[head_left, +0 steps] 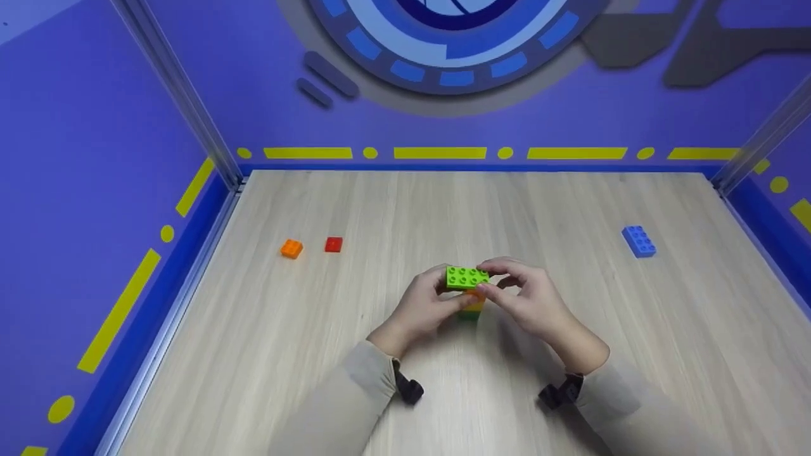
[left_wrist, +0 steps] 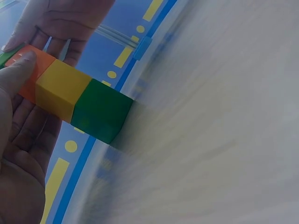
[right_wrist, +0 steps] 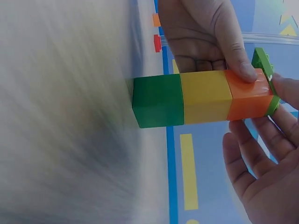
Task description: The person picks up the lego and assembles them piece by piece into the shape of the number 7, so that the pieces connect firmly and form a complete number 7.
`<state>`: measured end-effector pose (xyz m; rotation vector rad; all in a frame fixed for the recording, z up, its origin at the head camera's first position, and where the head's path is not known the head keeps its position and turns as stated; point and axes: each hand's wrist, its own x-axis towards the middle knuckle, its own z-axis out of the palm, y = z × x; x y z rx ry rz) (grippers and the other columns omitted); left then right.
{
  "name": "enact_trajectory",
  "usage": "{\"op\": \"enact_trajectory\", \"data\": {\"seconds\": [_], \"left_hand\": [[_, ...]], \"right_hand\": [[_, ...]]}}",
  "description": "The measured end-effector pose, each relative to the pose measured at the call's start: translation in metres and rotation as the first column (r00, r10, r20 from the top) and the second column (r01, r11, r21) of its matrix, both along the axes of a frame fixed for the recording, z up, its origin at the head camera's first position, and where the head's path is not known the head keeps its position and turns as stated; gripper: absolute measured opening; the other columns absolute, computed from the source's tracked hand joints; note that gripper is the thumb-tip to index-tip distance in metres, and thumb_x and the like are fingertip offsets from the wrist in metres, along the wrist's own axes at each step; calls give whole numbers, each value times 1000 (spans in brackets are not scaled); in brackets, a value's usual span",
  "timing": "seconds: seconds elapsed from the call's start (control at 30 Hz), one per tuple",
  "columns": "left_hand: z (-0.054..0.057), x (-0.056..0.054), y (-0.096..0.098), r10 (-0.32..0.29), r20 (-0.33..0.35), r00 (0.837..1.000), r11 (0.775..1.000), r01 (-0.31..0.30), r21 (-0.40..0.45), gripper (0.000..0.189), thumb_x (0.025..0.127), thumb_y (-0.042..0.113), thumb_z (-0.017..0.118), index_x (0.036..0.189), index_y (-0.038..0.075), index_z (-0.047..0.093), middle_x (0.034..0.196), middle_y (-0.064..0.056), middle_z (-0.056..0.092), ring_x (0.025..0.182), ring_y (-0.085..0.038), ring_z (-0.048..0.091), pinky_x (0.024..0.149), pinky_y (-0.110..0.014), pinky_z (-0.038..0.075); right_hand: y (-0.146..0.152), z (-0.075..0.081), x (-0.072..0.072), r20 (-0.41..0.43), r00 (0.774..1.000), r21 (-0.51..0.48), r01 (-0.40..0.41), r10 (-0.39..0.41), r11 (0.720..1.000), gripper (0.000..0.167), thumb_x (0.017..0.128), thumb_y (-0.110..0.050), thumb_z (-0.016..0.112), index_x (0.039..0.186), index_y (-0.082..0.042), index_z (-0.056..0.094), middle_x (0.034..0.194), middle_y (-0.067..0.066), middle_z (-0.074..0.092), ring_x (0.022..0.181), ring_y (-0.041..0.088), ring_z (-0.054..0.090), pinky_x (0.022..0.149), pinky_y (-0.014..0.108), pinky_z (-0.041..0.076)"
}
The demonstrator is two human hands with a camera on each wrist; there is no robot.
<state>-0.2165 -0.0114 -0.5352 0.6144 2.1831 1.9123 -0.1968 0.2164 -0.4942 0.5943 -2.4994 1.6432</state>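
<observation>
A small tower stands upright on the table: a dark green block (right_wrist: 159, 101) at the bottom, a yellow block (right_wrist: 205, 98) over it, then an orange block (right_wrist: 250, 103). Across its top lies a thin light green eight-stud brick (head_left: 467, 277), which overhangs to the left and looks slightly tilted in the right wrist view. Whether it is fully seated cannot be told. My left hand (head_left: 423, 305) grips the orange block, thumb on its near face. With thumb and fingertips, my right hand (head_left: 535, 303) pinches the right end of the light green brick.
Farther back on the left, an orange brick (head_left: 291, 249) and a flat red brick (head_left: 334, 244) lie apart on the wooden table (head_left: 405, 209). A blue brick (head_left: 638, 241) rests at the back right. Blue-purple panels (head_left: 209, 76) enclose the table's back and sides.
</observation>
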Motion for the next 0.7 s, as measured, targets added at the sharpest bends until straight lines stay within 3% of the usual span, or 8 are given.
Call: {"op": "enact_trajectory", "data": {"seconds": [0.17,0.3,0.43,0.57,0.7], "left_hand": [[1,0,0,2,-2,1000,1000,-2,12,33,100,17,89,131,11,79,130,-5,80,123,-12,74,117,-32,59],[6,0,-1,1,7,1000,1000,-1,-27,32,100,20,90,129,11,80,129,-5,80,120,-13,75,114,-39,62],[12,0,-8,-9,31,999,992,12,-122,36,99,26,91,131,13,80,131,-3,79,120,-19,77,108,-40,65],[14,0,-22,-35,52,998,974,45,-220,41,101,29,89,137,14,76,136,-6,77,125,-26,77,110,-43,64],[17,-2,-40,-16,52,999,959,30,-283,43,104,32,85,141,14,75,142,-6,74,124,-25,76,109,-46,64]], "right_hand": [[-2,-3,0,4,1000,-12,11,-11,1000,28,100,-5,86,127,-4,82,125,11,83,116,4,70,94,23,61],[0,-5,0,19,1000,-22,12,-12,1000,29,100,-6,86,128,-3,82,126,11,83,117,6,71,96,25,61],[1,-4,-1,51,999,-29,-5,6,1000,30,101,-8,85,130,-2,80,126,13,82,114,11,73,99,27,63],[0,-3,0,94,995,-43,-7,11,999,29,102,-8,84,130,-1,79,125,14,81,111,14,75,99,23,62],[0,-2,0,118,993,-44,2,3,999,30,103,-10,84,132,-2,79,127,15,80,111,14,75,98,21,62]]}}
